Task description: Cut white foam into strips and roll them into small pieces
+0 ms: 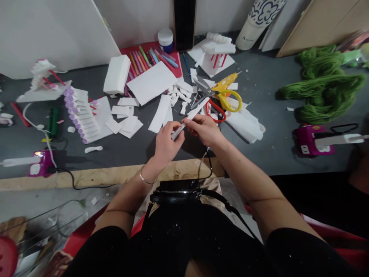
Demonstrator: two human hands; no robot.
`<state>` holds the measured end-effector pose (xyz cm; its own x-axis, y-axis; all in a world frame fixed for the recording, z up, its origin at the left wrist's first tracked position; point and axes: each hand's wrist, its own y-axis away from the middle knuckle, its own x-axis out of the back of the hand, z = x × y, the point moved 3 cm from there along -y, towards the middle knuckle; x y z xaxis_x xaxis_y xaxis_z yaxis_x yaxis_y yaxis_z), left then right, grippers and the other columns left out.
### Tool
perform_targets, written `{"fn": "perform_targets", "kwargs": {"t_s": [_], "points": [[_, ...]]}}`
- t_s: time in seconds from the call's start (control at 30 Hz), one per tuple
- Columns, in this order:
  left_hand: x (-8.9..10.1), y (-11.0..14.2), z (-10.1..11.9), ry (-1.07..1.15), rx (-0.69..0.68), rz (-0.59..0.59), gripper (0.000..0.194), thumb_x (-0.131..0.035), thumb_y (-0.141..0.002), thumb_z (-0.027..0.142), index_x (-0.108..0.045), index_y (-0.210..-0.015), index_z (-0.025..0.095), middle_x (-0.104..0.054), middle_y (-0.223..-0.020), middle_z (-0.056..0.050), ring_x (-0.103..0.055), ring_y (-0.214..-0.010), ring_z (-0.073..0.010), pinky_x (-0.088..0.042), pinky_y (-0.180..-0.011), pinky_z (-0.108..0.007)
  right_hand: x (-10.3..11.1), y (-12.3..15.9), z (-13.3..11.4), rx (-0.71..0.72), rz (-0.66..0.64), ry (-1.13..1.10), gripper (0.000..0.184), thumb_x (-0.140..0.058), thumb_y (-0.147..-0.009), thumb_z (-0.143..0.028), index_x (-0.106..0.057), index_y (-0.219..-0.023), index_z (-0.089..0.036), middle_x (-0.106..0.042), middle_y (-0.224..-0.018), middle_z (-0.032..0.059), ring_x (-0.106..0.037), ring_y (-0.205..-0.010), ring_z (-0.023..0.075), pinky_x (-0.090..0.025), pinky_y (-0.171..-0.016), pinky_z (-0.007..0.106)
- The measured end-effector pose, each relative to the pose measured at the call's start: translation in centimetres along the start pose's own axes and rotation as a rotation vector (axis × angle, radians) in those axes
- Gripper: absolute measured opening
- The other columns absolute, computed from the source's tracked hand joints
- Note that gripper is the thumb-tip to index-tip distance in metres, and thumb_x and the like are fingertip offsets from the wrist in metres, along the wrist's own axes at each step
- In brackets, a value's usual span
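Looks matt and smooth, like foam or paper, on the white strip (197, 109). Gleams as metal on the bracelet (141, 175) and scissor blades (204, 85), as glossy plastic on the yellow handle (220, 89) and 2 magenta devices (306, 139). Appears fibrous on the green yarn (323, 90), rough and woody along the table edge (178, 169).

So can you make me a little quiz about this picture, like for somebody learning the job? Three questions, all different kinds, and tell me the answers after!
1. Multiple choice: which of the person's arms wears the bracelet?
A) right
B) left
C) both

2. True or false: in the picture, the green yarn lies to the left of the yellow-handled scissors.

3. Fill the gap: the left hand and the right hand both hold a thin ____ strip.

Key:
1. B
2. False; it lies to the right of them.
3. white
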<state>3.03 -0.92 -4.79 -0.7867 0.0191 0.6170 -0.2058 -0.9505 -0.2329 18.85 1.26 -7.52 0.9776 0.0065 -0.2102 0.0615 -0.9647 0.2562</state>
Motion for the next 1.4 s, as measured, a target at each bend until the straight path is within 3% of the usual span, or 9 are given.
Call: {"fn": "perform_targets", "kwargs": {"t_s": [0.17,0.33,0.6,0.8,0.97,1.23,1.33,1.4], "points": [[0.0,-0.5,0.0,0.078,-0.040,0.064,0.005,-0.068,-0.096,0.019,-0.065,-0.094,0.023,-0.077,-0.098,-0.003,-0.073,-0.092,-0.0161,-0.057,-0.085,-0.030,-0.7,0.3,0.1,0.029,-0.001,-0.125,0.058,-0.093,-0.058,-0.070,-0.067,-0.073,-0.020,-0.059,-0.064,-0.0055,-0.043,-0.053,0.0066,-0.034,-0.048,0.024],[0.1,-0.7,-0.4,0.169,-0.059,0.131,0.006,-0.072,-0.094,0.019,-0.068,-0.090,0.022,-0.077,-0.088,0.000,-0.072,-0.082,-0.0135,-0.058,-0.079,-0.025,-0.7,0.3,0.0,0.084,-0.023,-0.156,0.057,-0.095,-0.057,-0.067,-0.068,-0.074,-0.019,-0.064,-0.070,-0.0053,-0.047,-0.055,0.0054,-0.038,-0.049,0.023],[-0.7,-1.5,-1.6,0.494,0.172,0.068,0.019,-0.083,-0.088,0.034,-0.070,-0.094,0.021,-0.076,-0.080,0.001,-0.072,-0.069,-0.0106,-0.056,-0.066,-0.022,-0.2,-0.1,0.5,0.155,0.065,-0.107,0.057,-0.089,-0.063,-0.072,-0.066,-0.070,-0.020,-0.057,-0.059,-0.0063,-0.044,-0.052,0.0060,-0.035,-0.048,0.023],[-1.4,-2.0,-2.4,0.684,0.278,0.068,0.022,-0.089,-0.078,0.036,-0.072,-0.081,0.021,-0.074,-0.070,0.003,-0.068,-0.061,-0.0090,-0.052,-0.057,-0.020,-0.1,-0.1,0.2,0.215,-0.012,-0.070,0.055,-0.090,-0.067,-0.069,-0.076,-0.094,-0.023,-0.065,-0.071,-0.0046,-0.044,-0.056,0.0068,-0.036,-0.049,0.024],[-2.0,-1.9,-2.4,0.793,0.343,0.044,0.029,-0.091,-0.075,0.041,-0.070,-0.080,0.021,-0.073,-0.070,0.003,-0.068,-0.063,-0.0097,-0.057,-0.062,-0.023,-0.3,0.1,-0.1,0.202,-0.066,-0.061,0.053,-0.092,-0.066,-0.064,-0.078,-0.093,-0.021,-0.067,-0.074,-0.0027,-0.050,-0.060,0.0083,-0.041,-0.054,0.024],[-2.3,-1.0,-1.9,0.710,0.309,0.005,0.041,-0.088,-0.076,0.054,-0.066,-0.084,0.020,-0.073,-0.078,0.001,-0.068,-0.068,-0.0106,-0.059,-0.069,-0.025,-0.4,0.2,0.4,0.143,-0.060,-0.034,0.054,-0.086,-0.070,-0.071,-0.075,-0.085,-0.020,-0.069,-0.077,-0.0015,-0.051,-0.062,0.0089,-0.044,-0.057,0.025],[-0.8,-1.1,-2.2,0.515,0.202,0.051,0.040,-0.078,-0.087,0.060,-0.067,-0.091,0.021,-0.075,-0.090,-0.003,-0.071,-0.080,-0.0135,-0.059,-0.074,-0.027,-0.1,0.1,-0.1,0.128,-0.094,-0.026,0.050,-0.082,-0.077,-0.069,-0.073,-0.086,-0.020,-0.070,-0.078,-0.0008,-0.056,-0.066,0.0100,-0.046,-0.059,0.024],[1.2,-1.7,-2.0,0.299,0.034,0.122,0.039,-0.067,-0.096,0.061,-0.068,-0.101,0.023,-0.076,-0.106,-0.007,-0.073,-0.098,-0.0180,-0.060,-0.081,-0.030,0.2,0.2,-0.7,0.076,-0.191,0.023,0.043,-0.077,-0.084,-0.062,-0.071,-0.086,-0.019,-0.071,-0.078,0.0000,-0.058,-0.068,0.0102,-0.047,-0.061,0.024]]}}
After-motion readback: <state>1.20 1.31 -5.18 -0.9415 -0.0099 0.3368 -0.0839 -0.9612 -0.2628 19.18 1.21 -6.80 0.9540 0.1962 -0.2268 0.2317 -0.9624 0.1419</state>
